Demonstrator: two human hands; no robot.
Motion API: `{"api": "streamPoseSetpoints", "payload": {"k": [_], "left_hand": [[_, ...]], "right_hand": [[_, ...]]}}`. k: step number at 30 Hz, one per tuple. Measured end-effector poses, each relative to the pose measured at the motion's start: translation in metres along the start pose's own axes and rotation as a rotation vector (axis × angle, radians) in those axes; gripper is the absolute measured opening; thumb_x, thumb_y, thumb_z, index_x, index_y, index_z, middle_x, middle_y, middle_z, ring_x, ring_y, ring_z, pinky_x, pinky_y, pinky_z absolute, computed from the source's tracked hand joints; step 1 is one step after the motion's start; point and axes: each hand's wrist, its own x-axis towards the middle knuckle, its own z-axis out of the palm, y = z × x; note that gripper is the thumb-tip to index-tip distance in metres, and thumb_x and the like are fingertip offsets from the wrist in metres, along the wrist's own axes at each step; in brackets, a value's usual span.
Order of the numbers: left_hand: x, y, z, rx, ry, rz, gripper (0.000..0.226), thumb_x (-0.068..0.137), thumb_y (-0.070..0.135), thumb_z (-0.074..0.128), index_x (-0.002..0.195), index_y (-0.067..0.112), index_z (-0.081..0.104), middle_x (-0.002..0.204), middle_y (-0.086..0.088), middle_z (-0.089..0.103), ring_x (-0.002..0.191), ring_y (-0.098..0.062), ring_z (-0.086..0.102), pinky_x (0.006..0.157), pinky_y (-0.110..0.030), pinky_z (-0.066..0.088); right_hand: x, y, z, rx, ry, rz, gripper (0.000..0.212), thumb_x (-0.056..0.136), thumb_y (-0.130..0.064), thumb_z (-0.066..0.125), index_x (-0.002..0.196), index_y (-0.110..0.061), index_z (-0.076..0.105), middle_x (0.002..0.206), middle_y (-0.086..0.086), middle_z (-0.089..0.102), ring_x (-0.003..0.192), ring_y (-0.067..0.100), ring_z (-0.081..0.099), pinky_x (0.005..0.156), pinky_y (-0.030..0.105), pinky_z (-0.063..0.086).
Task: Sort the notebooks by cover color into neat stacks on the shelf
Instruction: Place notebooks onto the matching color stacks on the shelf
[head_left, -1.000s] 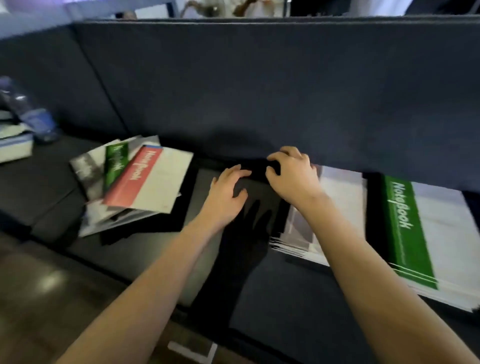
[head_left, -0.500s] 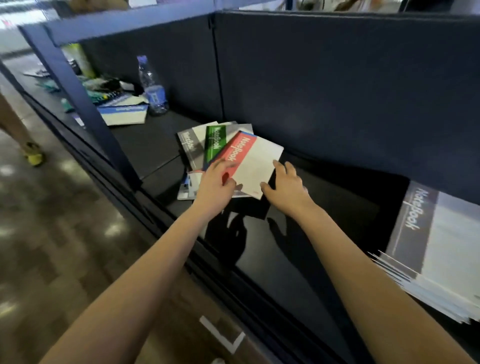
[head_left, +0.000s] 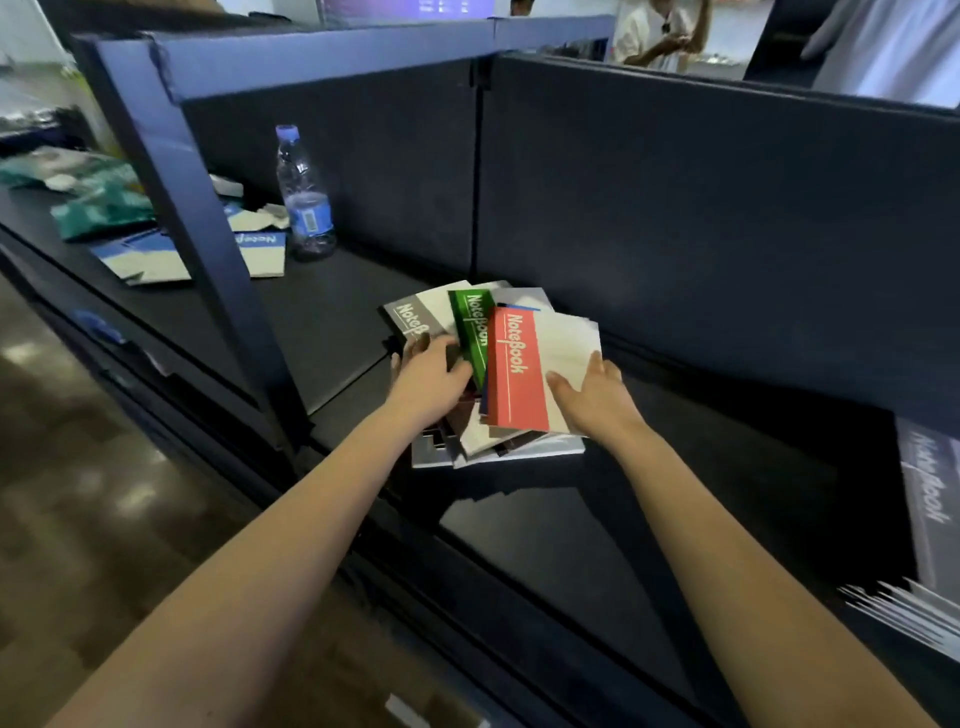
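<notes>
A loose pile of notebooks lies on the dark shelf (head_left: 571, 545), near the back panel, just right of the blue upright post (head_left: 208, 249). On top is the red notebook (head_left: 514, 374), and the green notebook (head_left: 474, 327) and the grey notebook (head_left: 413, 317) are fanned out to its left. The person's right hand (head_left: 592, 397) holds the red notebook at its right edge, the thumb on the white cover and the fingers around the side. The left hand (head_left: 431, 374) lies on the left part of the pile with bent fingers over the grey and green covers; if it grips one, I cannot tell. A water bottle (head_left: 304, 197) stands far left, beside a blue notebook (head_left: 260, 252). A stack of grey notebooks (head_left: 930, 509) lies at the right, well apart.
</notes>
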Motion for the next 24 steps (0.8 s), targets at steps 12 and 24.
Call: {"api": "streamPoseSetpoints", "payload": {"k": [12,24], "left_hand": [[0.010,-0.020,0.004,0.124,-0.099,0.183,0.057,0.099,0.052,0.030,0.151,0.042,0.008,0.161,0.010,0.006,0.147,-0.029,-0.013,0.116,-0.057,-0.007],[0.016,-0.015,-0.005,0.205,-0.198,0.178,0.073,0.088,0.074,0.027,0.151,0.040,0.011,0.161,0.010,0.005,0.147,-0.031,-0.011,0.115,-0.055,-0.003]], "right_hand": [[0.026,-0.022,0.011,-0.069,0.068,0.059,0.061,0.086,-0.058,0.055,0.124,-0.011,0.047,0.141,0.013,0.042,0.121,0.031,0.048,0.104,0.053,0.036],[-0.007,-0.027,0.031,0.164,0.331,-0.055,0.054,0.085,-0.036,0.069,0.134,-0.023,0.050,0.144,-0.005,0.039,0.126,0.017,0.048,0.091,0.027,0.043]]}}
